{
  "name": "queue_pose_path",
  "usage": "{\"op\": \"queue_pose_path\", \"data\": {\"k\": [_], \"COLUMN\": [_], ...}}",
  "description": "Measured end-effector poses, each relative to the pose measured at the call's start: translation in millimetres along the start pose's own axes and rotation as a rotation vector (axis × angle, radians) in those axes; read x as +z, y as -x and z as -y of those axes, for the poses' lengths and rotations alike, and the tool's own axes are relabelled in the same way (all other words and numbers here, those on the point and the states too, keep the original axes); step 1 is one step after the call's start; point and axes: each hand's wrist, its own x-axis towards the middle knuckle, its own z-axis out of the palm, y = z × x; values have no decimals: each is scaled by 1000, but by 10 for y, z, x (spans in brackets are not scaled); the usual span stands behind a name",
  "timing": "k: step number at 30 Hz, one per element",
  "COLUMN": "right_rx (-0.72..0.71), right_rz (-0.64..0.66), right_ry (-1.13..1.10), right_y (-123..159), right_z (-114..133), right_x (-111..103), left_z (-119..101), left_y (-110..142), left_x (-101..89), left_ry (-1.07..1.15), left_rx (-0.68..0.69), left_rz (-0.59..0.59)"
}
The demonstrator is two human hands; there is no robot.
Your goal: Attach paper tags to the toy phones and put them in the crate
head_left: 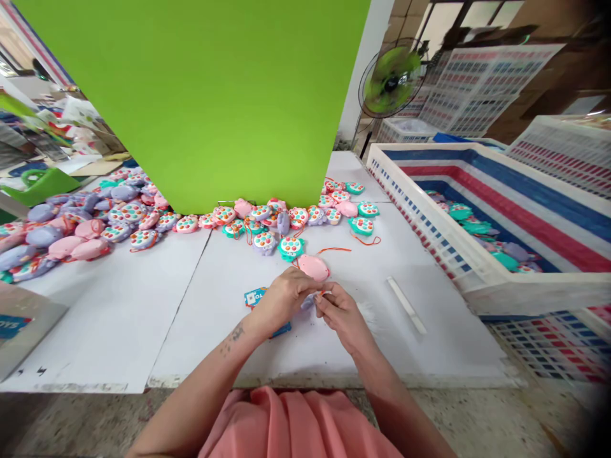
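Observation:
My left hand (285, 296) and my right hand (340, 313) meet fingertip to fingertip over the table. Both are closed in a pinch around a short bit of orange cord (322, 293). Just below the fingers shows part of a lavender toy (309, 301), mostly covered by my hands. A pink animal-shaped toy (314, 268) lies face down right beyond my fingertips. Blue printed cards (254, 297) lie partly under my left forearm. Farther on sits a teal toy (291, 248) with coloured dots on a white face.
Many similar toys (90, 222) are heaped at the left, with more along the foot of a green panel (214, 102). A white strip (405, 305) lies at the right. Beyond the table's right edge stands a lined white crate (496, 292) with toys inside; a fan (394, 79) is behind.

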Motion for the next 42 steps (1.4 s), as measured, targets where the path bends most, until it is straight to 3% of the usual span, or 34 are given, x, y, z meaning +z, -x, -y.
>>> {"op": "queue_pose_path", "data": {"k": [12,16,20,23,29,32,34,36,39,42], "right_rx": [53,70,178,189,117,121,95,36,-120,-360], "right_rz": [107,93,35,-17,-42,-51,-46,-54,-128,-264], "right_ry": [-32,-105,-291,-388,-423,-401,-347,-225,101,415], "right_y": [17,16,0,-20,-63,-66,-57,-44,-20,12], "right_z": [16,33,50,45,-17,-47,-54,-51,-28,4], "right_x": [10,15,1,0,35,42,27,-3,-54,-62], "left_z": [-40,-12,-13,-76,-174,-174,-176,-177,-151,-96], "left_y": [-5,-3,47,101,152,162,173,192,236,289], "left_x": [-52,-69,-115,-93,146,234,249,233,196,198], "left_ry": [208,205,50,-120,-506,-550,-423,-131,407,749], "left_rx": [-76,-24,64,127,372,432,389,258,-85,-441], "left_rz": [98,107,61,101,195,204,171,91,-57,-198]}}
